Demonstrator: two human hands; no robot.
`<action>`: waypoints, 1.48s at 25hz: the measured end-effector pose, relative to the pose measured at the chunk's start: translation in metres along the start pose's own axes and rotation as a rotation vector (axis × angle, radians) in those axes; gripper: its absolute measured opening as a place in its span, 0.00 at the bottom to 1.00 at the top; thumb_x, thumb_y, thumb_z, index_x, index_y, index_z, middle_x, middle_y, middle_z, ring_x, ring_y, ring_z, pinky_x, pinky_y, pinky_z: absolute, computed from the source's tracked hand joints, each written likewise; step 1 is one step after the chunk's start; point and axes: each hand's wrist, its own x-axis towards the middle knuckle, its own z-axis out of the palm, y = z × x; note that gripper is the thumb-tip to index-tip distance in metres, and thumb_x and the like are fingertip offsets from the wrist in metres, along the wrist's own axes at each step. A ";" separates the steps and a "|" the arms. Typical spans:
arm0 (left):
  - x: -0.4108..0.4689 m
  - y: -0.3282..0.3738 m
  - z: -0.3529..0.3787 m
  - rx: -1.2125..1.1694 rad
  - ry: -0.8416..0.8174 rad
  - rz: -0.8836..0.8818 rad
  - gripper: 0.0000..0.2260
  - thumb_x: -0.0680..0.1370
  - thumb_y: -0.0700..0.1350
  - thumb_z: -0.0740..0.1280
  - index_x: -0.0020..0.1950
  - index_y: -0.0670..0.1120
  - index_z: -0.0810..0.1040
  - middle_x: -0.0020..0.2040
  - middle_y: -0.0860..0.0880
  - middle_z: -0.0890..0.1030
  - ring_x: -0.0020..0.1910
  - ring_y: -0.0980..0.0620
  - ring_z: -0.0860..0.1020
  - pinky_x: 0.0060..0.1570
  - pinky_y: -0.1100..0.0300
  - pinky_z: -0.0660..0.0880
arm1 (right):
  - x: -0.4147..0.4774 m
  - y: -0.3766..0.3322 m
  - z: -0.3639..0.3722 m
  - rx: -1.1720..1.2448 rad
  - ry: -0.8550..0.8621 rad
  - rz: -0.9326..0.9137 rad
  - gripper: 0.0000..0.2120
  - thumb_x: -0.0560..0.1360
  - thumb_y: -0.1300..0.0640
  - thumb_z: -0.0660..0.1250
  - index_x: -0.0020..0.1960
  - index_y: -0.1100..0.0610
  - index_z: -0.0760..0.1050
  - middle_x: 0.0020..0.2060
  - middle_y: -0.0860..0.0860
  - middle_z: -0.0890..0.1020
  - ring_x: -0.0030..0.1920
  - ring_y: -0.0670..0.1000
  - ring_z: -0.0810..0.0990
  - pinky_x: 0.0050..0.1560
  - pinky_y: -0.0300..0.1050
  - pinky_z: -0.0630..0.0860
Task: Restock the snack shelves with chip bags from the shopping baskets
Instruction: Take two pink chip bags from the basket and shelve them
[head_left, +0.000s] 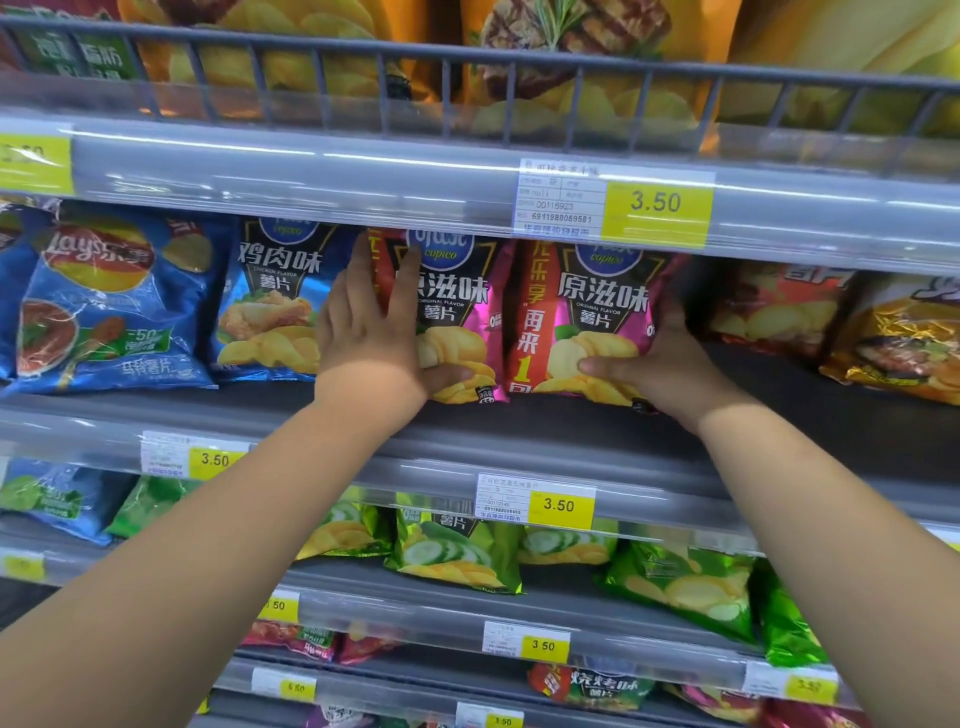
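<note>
At the top you have a grey wire rail (467, 67) running the full width, with short upright bars. Below it, a clear plastic strip (311, 171) carries a yellow price tag (655, 202) reading 3.50, with a white barcode label (561, 200) touching its left side. At your far left, a second yellow tag (34, 163) is blurred and may read the same. Lower down you can read 3.50 on a left tag (215, 460), a middle tag (560, 505) and a lower tag (544, 646).
</note>
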 end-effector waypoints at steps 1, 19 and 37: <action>-0.002 0.002 0.001 0.018 0.002 -0.004 0.53 0.65 0.66 0.73 0.80 0.55 0.45 0.79 0.41 0.44 0.77 0.39 0.49 0.73 0.44 0.50 | -0.001 0.001 0.001 -0.003 0.014 -0.012 0.49 0.63 0.58 0.81 0.74 0.54 0.55 0.58 0.46 0.76 0.57 0.48 0.76 0.59 0.41 0.71; -0.010 -0.010 0.005 -0.013 0.214 0.147 0.45 0.61 0.59 0.79 0.74 0.47 0.68 0.74 0.32 0.61 0.69 0.28 0.62 0.64 0.32 0.61 | -0.008 -0.009 0.014 -0.301 0.118 0.002 0.53 0.61 0.45 0.81 0.77 0.51 0.55 0.72 0.60 0.59 0.73 0.62 0.61 0.70 0.49 0.63; -0.055 -0.005 -0.038 0.134 -0.076 0.299 0.27 0.72 0.59 0.69 0.67 0.47 0.74 0.63 0.43 0.75 0.60 0.39 0.74 0.61 0.45 0.70 | -0.112 -0.047 0.033 -0.783 0.066 -0.204 0.36 0.72 0.38 0.69 0.75 0.45 0.59 0.73 0.52 0.60 0.70 0.59 0.60 0.68 0.57 0.60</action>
